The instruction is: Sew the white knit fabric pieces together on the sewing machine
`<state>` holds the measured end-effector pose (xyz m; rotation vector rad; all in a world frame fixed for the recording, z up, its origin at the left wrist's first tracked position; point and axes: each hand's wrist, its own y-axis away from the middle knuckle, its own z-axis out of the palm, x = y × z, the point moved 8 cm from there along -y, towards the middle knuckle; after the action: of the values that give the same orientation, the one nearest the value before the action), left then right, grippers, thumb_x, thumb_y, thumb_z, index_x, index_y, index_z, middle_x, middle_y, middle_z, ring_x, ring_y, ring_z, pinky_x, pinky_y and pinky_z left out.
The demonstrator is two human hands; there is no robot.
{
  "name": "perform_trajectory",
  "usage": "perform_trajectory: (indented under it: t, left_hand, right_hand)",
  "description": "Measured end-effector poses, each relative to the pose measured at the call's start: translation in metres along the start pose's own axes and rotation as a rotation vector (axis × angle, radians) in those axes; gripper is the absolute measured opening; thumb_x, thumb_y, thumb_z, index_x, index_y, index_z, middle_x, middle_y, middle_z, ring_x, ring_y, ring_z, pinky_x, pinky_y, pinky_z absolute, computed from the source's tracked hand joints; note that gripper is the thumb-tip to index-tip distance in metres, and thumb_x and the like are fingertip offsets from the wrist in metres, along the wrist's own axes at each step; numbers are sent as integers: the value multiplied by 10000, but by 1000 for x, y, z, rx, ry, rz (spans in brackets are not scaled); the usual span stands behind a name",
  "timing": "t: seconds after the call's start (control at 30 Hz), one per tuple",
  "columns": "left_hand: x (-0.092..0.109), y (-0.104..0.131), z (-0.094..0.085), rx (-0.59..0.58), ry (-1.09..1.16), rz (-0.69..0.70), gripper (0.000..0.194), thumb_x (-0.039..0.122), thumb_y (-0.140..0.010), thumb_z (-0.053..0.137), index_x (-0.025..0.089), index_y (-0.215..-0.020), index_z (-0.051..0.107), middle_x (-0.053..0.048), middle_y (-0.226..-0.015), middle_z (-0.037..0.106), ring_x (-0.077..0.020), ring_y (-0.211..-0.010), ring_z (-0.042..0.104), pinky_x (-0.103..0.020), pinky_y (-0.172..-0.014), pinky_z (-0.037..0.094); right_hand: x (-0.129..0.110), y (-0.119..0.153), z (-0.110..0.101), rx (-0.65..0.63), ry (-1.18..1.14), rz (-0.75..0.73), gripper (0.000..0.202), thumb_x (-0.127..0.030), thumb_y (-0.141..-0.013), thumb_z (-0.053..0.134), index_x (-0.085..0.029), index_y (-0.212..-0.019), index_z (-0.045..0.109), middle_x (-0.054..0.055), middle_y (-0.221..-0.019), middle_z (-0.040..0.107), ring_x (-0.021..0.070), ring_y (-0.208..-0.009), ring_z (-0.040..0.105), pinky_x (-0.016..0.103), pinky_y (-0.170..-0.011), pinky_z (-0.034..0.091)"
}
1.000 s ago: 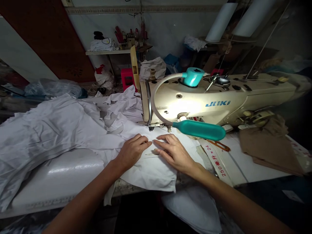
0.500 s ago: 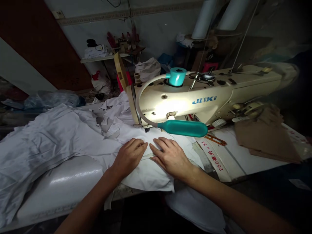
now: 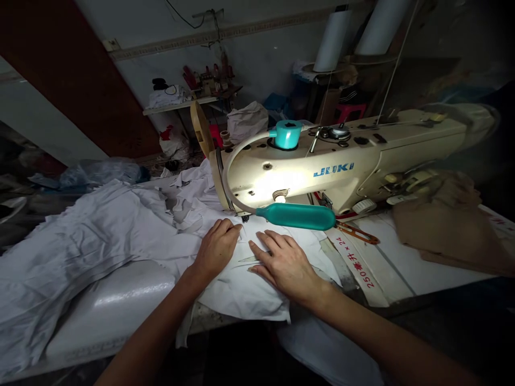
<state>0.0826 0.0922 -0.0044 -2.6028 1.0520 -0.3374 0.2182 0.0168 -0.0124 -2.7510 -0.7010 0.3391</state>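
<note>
White fabric (image 3: pixel 245 295) lies under the needle end of a cream sewing machine (image 3: pixel 298 171). My left hand (image 3: pixel 219 247) is closed, thumb and fingers pinched on the fabric just in front of the presser foot (image 3: pixel 245 218). To its right, my right hand (image 3: pixel 284 262) rests on the same fabric with its fingers spread and pressing down. A teal lamp (image 3: pixel 300 216) on a bent pale neck lights the machine from in front. What lies under my palms is hidden.
More white cloth (image 3: pixel 108 220) is heaped at the left. Brown fabric (image 3: pixel 446 225) and an orange-handled tool (image 3: pixel 358 232) lie at the right. Thread cones (image 3: pixel 332 40) stand behind the machine. A small shelf (image 3: pixel 181 104) is against the wall.
My left hand has moved slightly up toward the presser foot and apart from my right hand. The camera view has shifted a little. The fabric between the hands shows changed folds.
</note>
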Motion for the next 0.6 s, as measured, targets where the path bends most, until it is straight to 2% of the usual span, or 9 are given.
perform_trajectory:
  t: [0.23,0.43,0.6]
  left_hand:
    - [-7,8,2,-25,41,-18,341,200,-1041,484,198,-1356,614,-78,-1061,646,-241,-1050,614,-370,-877,565]
    - [-12,-5,7,-54,41,-7,335,200,-1027,485,182,-1313,658,-107,-1088,609,-272,-1098,564,-408,-889,568]
    - [-20,-15,9,-39,10,60,391,187,-1001,495,200,-1363,641,-131,-1241,605,-298,-1206,531,-487,-1024,527]
  right_hand:
    - [0,-1,-1,-4,5,-12,520,-510,-1042,560,-198,-1456,594,180,-1485,577,366,-1367,502,520,-1051,476]
    - [1,-1,-1,-7,13,2,538,-526,-1044,546,-196,-1467,587,180,-1506,562,374,-1377,497,527,-1050,473]
    - [8,-8,1,28,24,22,540,-540,-1040,547,-214,-1467,593,188,-1498,566,378,-1364,511,533,-1036,475]
